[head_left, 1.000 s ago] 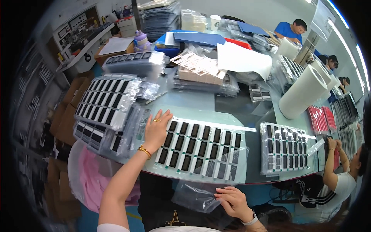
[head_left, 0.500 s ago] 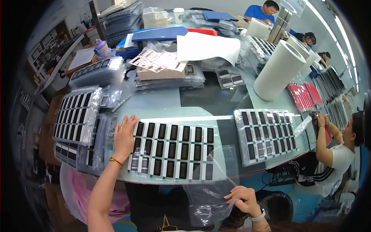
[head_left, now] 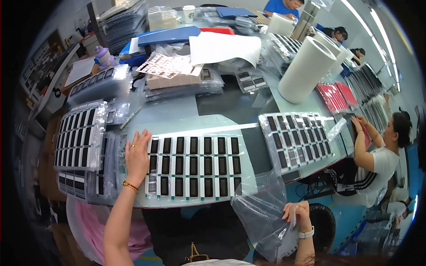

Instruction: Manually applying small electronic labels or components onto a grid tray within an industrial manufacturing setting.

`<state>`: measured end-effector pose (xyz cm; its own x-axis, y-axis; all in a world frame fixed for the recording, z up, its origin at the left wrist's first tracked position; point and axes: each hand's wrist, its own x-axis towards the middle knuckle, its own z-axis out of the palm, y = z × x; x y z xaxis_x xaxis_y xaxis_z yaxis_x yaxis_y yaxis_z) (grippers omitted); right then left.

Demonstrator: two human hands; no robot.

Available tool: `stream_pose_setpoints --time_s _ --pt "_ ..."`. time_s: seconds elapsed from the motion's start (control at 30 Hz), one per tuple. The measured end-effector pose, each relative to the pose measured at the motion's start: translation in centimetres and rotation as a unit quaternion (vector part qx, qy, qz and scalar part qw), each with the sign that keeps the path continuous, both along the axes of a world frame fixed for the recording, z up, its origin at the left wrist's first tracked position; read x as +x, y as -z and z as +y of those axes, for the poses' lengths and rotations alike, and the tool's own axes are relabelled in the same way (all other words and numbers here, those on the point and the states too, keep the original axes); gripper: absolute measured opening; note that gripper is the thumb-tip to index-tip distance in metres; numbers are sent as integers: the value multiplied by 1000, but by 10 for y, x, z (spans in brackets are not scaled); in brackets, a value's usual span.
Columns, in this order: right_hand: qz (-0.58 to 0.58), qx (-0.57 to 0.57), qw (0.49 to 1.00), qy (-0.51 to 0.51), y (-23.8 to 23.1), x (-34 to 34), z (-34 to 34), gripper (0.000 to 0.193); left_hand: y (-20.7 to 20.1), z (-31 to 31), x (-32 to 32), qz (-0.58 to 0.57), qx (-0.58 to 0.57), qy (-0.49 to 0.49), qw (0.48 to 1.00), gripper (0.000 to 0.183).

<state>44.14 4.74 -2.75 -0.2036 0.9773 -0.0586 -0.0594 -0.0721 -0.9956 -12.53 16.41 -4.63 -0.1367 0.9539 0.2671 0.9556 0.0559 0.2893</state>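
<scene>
Film: shifted right since the earlier frame; then across the lower right panels, now drawn nearly clear of them, reaching just their lower right corner and hanging past the table edge.
Right hand: moved out to the right with the film; fingers closed in a pinch on the film's edge, below table level.
Left hand: laid flat at the panels' left edge, fingers extended, grip wide, nothing grasped.
Panels: dark, pale-bordered, three rows of seven, flat on the table's front part, green tabs between rows.
Right stack: similar panels, on the table to the right of the film.
Left stack: similar panels under glossy wrap, left of the left hand.
Roll: white, thick, tilted, behind the right stack.
Red packs: two, right of the roll.
White paper: spread over goods at the table's rear.
Cup: white, lidded, upright, far side.
Bottle: purple, rear left.
Pink cloth: below the table, lower left.
Co-worker: seated at right, both arms on the work surface.
</scene>
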Motion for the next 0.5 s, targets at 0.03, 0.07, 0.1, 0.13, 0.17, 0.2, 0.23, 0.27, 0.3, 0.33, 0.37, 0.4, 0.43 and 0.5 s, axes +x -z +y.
stream_pose_setpoints --time_s 0.03,0.07,0.1,0.13,0.17,0.2,0.23,0.27,0.3,0.33,0.37,0.4,0.43,0.5 --pt "4 1 1000 1 0 -1 0 33 -2 3 -1 3 5 -4 1000 38" --pt "3 3 1000 8 -2 -1 0 33 -2 1 -2 -8 5 -5 1000 39" --pt "14 -10 1000 8 -5 -2 1 36 0 -2 -2 -8 7 1 1000 39" --pt "23 -20 1000 6 -8 -2 2 38 0 -2 0 -12 2 -4 1000 39" --pt "21 -15 1000 10 -5 1 1 38 0 -3 0 -17 -4 -10 1000 39" --pt "36 -23 999 16 2 6 0 40 0 -2 0 -19 -1 -5 1000 39" --pt "49 -31 998 20 8 10 0 42 0 -1 1 -23 2 -3 1000 39" --pt "55 -30 998 29 10 11 0 46 1 0 2 -23 4 -2 1000 40" --pt "49 -26 998 32 12 13 -2 46 3 2 3 -23 5 0 1000 40" --pt "45 -34 998 42 11 11 -3 48 2 2 1 -29 13 2 999 40" --pt "40 -43 997 53 9 11 -2 51 3 1 0 -25 14 -1 1000 40" --pt "46 -44 997 54 8 11 -2 52 3 0 0 -21 15 -4 1000 40" --pt "41 -40 997 58 8 10 -2 52 3 0 -1 -27 18 0 999 40" --pt "57 -48 995 65 8 11 -4 47 1 0 -3 -12 15 2 1000 40"
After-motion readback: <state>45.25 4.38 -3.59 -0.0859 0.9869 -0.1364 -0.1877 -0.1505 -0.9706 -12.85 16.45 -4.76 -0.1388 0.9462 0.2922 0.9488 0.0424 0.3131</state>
